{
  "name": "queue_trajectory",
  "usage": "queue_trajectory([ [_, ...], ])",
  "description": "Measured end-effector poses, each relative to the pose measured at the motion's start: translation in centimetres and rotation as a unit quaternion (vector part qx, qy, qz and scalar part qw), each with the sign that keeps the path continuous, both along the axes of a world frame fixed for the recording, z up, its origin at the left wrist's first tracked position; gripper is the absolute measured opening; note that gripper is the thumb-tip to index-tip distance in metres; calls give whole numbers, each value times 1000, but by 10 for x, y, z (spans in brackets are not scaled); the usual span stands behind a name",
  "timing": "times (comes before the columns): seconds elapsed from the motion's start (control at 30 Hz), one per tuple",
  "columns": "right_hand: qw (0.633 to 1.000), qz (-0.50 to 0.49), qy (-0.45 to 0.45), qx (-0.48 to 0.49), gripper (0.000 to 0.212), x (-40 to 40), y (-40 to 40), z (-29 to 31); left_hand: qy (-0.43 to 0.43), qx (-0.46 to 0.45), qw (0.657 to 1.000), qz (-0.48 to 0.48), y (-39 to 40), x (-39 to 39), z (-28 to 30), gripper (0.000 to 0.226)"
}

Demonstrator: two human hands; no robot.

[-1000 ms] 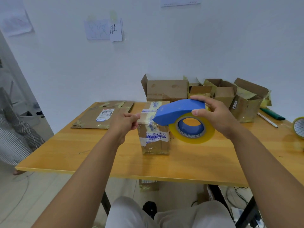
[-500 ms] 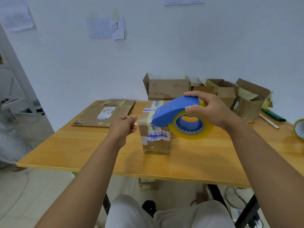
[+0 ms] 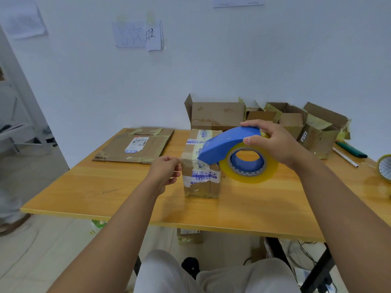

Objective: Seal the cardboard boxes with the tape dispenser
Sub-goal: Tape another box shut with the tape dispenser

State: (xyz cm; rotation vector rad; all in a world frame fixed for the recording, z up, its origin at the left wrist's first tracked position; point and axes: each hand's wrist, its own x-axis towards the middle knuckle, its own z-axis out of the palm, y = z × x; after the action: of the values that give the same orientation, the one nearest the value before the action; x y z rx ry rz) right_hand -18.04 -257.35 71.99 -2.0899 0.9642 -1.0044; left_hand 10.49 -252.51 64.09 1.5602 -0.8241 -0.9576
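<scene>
Sealing in progress | small upright brown cardboard box [image 3: 201, 176] stood mid-table | blue-hooded dispenser with yellow tape roll [image 3: 237, 153] grasped by right hand [image 3: 277, 142], its nose set at box top | tape end apparently pinched by left hand [image 3: 167, 172] at box's left edge as an anchor

Plain packing room: my wooden table [image 3: 118, 193], opened used cartons [image 3: 218, 115], handwritten notes [image 3: 137, 34] taped to white wall.
</scene>
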Motion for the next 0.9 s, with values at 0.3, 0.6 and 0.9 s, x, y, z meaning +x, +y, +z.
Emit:
queue_trajectory([
  [0.3,1000,2,-7,0,46,-1,-3,-5,-272,-46,961,34,0,7,10,12],
  [0.6,1000,1,-17,1,43,-1,-5,-9,-556,-159,816,-25,12,-20,-5,29],
  [0.9,1000,-11,-29,5,36,2,-6,-12,-638,-259,725,5,5,-24,-12,27],
])
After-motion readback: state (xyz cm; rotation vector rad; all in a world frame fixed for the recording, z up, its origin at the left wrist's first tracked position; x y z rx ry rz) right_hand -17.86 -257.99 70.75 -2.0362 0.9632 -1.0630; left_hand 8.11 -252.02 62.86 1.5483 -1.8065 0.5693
